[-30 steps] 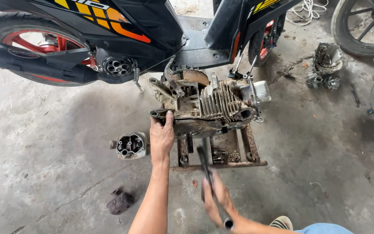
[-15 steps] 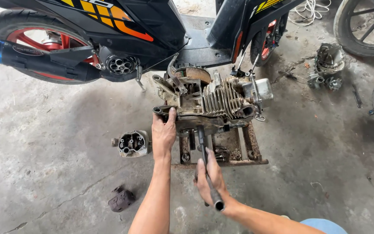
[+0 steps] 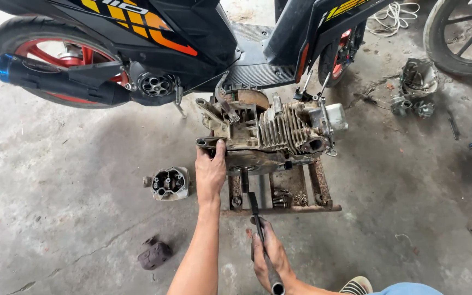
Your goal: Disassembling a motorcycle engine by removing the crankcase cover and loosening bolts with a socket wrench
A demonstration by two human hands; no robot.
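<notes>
A dirty motorcycle engine with cooling fins rests on a rusty metal stand on the concrete floor. My left hand grips the engine's near left corner. My right hand holds a long dark wrench, whose far end reaches under the engine's lower middle. The wrench handle points back toward me.
A black and orange scooter stands just behind the engine. A cylinder head lies on the floor left of the stand, a dark rag nearer me. Loose engine parts and wheels sit at the right.
My right hand has shifted the wrench slightly, keeping its tip under the engine. My left hand stays on the engine. The view has moved a little closer.
</notes>
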